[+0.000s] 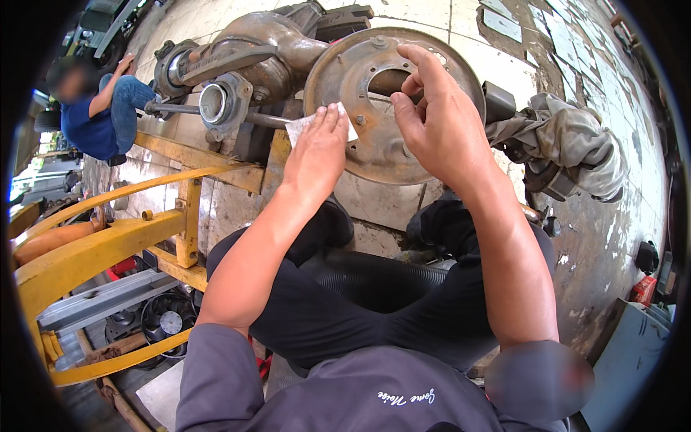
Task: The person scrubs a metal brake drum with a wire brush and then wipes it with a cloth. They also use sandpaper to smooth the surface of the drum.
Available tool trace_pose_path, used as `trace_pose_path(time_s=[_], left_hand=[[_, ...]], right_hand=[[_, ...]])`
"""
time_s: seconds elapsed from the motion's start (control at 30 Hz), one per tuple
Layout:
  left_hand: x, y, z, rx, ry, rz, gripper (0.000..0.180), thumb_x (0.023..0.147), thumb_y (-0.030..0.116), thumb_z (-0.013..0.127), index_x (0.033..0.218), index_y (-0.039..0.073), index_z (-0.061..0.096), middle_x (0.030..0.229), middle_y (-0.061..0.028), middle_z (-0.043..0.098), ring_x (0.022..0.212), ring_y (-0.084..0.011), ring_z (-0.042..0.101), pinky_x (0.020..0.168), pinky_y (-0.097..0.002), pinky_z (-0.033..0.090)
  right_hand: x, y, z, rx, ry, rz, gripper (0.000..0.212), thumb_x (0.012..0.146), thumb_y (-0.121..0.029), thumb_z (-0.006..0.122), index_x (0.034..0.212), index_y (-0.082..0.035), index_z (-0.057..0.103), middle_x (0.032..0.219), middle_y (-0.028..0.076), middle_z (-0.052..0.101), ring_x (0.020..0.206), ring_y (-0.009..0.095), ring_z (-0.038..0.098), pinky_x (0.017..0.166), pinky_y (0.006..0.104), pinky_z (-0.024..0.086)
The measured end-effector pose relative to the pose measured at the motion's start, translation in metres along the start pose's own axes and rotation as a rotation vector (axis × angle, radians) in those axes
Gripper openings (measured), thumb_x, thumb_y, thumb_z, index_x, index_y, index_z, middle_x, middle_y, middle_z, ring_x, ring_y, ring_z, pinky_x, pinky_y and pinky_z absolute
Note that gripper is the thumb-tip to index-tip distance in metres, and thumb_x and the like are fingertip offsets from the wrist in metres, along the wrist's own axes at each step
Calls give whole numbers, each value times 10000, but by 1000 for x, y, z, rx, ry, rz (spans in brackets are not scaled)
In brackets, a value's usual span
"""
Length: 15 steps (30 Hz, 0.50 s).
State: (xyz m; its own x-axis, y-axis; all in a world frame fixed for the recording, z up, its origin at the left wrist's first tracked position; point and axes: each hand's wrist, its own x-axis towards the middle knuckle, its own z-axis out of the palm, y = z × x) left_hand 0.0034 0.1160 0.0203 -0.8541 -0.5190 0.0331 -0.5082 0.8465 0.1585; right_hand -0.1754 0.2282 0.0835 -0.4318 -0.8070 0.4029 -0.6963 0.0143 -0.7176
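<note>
A rusty round brake backing plate [338, 79] with a central hole and bolt holes stands in front of me. My left hand [317, 147] is at its lower left edge, fingers stretched together over a small white piece of paper [351, 132]. The paper sticks out on both sides of the fingers; the thumb is hidden. Over the plate's right part hovers my right hand [446, 119], index finger extended, thumb apart, other fingers loosely bent, with nothing visible in it. Left of the plate, a metal shaft [266, 120] runs to a flanged hub [214, 104].
A rusty axle housing [248, 43] lies behind the hub. Yellow metal frame bars [108, 245] fill the left side, near a black fan [169, 320]. A grey cloth [576, 140] drapes over parts at right. Another person [101, 115] sits at far left.
</note>
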Motion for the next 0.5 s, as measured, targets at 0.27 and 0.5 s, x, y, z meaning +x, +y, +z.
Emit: trace_pose_path(time_s=[0.27, 0.5], left_hand=[[-2, 4, 1, -29, -14, 29, 549, 870, -102, 460, 1417, -79, 503, 1530, -269, 443, 1449, -384, 407, 1210, -431, 340], [1, -6, -2, -70, -19, 0, 560, 867, -103, 449, 1424, -70, 499, 1534, -267, 438, 1455, -383, 397, 1204, -426, 350]], right_hand=[[1, 0, 1, 6, -7, 0, 540, 922, -61, 673, 1428, -62, 484, 918, 105, 623, 701, 220, 606, 694, 357, 512], [3, -6, -5, -8, -101, 85, 344, 932, -120, 640, 1257, -31, 567, 1045, 225, 666, 978, 406, 659, 842, 483, 527]])
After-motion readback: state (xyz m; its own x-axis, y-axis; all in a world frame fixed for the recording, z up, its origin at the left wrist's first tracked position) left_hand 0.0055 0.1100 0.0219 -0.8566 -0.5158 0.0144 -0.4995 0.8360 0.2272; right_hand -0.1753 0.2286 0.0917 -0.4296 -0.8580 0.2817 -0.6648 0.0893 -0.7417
